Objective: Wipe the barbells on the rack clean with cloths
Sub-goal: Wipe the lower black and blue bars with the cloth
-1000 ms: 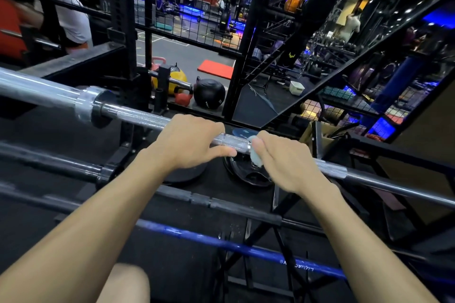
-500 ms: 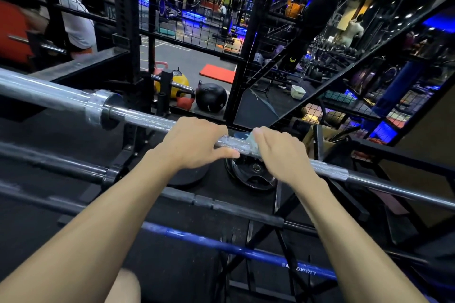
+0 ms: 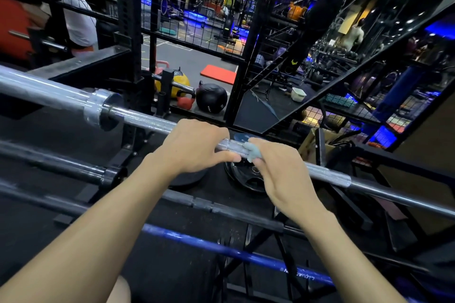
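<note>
The silver barbell point(image 3: 145, 119) runs across the rack from upper left to lower right; the left hand point(image 3: 194, 146) grasps its shaft, fingers curled over the top and thumb under; just beside it the right hand point(image 3: 278, 170) clenches a pale blue cloth point(image 3: 250, 152) round the same shaft, the cloth bunched between its fingers and the bar; darker barbells point(image 3: 73, 167) lie on the rack below.

**Bars stacked close, gaps between them**

The silver barbell point(image 3: 147, 120) crosses the view. Along it the collar point(image 3: 103, 109) blocks the left side. Below run a dark barbell point(image 3: 61, 163), a black bar point(image 3: 209, 205) and a blue bar point(image 3: 221, 251), with open gaps between them. Black uprights point(image 3: 128, 32) and wire mesh point(image 3: 197, 7) close off the far side.
</note>
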`<state>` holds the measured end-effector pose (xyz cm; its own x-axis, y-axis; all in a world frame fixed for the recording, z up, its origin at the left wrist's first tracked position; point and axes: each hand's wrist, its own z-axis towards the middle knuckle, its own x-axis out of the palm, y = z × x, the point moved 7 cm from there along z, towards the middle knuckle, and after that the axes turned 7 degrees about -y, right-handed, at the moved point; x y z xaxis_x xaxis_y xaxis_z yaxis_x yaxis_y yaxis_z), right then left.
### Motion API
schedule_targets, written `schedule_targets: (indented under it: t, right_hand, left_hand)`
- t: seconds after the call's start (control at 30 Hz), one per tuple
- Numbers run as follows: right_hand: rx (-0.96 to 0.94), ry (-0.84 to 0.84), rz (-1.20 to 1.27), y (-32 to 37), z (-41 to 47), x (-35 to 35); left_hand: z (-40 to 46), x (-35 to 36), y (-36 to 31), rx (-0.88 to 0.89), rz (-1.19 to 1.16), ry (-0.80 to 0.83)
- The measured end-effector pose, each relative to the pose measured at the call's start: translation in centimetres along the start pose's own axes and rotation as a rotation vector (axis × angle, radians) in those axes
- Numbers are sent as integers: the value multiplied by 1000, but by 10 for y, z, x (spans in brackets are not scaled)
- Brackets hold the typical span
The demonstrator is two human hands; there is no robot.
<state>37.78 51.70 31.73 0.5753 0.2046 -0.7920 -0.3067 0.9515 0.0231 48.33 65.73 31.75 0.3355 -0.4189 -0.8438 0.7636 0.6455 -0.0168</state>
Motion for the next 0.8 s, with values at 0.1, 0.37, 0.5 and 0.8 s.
schedule_targets:
  t: [0.1,0.37,0.5,0.8]
  right_hand:
    - [-34,-74,-31,4,-13,3]
    - [252,-24,-244,-6,-13,0]
    - [81,131,-373,-1,6,9]
    - [242,276,-215,-10,37,6]
  left_hand:
    - [0,0,-1,-1,-1,-14]
    - [-1,-1,-3,-2,23,-23]
    - [-1,-1,-2,0,33,-16]
    - [-2,-2,-2,17,39,-14]
